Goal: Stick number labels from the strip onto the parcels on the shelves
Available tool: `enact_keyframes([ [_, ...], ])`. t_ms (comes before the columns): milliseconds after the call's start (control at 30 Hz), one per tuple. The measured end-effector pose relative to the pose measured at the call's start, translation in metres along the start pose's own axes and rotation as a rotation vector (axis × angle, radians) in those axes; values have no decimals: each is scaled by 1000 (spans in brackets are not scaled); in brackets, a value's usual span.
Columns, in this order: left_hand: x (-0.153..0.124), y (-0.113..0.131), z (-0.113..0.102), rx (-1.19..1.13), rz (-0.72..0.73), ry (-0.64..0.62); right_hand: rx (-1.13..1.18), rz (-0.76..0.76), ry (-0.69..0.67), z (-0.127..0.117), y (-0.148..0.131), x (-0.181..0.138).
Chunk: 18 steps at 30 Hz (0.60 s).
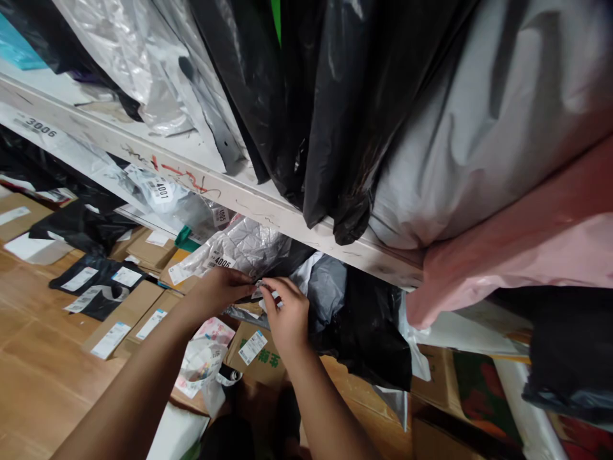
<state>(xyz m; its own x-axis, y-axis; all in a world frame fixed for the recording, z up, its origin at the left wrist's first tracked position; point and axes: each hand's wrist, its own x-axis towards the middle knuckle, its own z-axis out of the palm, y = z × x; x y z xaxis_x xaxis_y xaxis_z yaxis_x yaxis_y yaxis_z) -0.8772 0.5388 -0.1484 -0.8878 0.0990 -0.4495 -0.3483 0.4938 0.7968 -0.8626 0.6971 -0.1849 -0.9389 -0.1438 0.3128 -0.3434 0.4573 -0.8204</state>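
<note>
The quilted silvery plastic parcel (256,237) is already labelled, while our left hand (224,289) and right hand (290,313) pinch a small whitish slip (259,291), seemingly still loose.

4006 labels a silvery parcel (256,239), 4001 a clear bag (173,195), 3006 a white strip (62,136)

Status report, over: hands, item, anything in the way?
Left hand and right hand pinching a small pale piece, identity unclear. Quilted parcel labelled 4006 just beyond left hand. White shelf edge beyond, clear of both hands.
</note>
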Motion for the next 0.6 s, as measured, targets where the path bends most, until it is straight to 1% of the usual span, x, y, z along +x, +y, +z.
enact_keyframes([
  [167,-3,-6,12,-24,94,149,-10,-58,3,8,-1,5],
  [333,-1,-10,17,-36,122,205,-42,-71,-12,9,1,10],
  [433,-1,-11,17,-11,136,239,-61,-100,-82,4,1,16],
  [600,-1,-11,18,5,134,256,-109,-139,-267,-6,0,30],
])
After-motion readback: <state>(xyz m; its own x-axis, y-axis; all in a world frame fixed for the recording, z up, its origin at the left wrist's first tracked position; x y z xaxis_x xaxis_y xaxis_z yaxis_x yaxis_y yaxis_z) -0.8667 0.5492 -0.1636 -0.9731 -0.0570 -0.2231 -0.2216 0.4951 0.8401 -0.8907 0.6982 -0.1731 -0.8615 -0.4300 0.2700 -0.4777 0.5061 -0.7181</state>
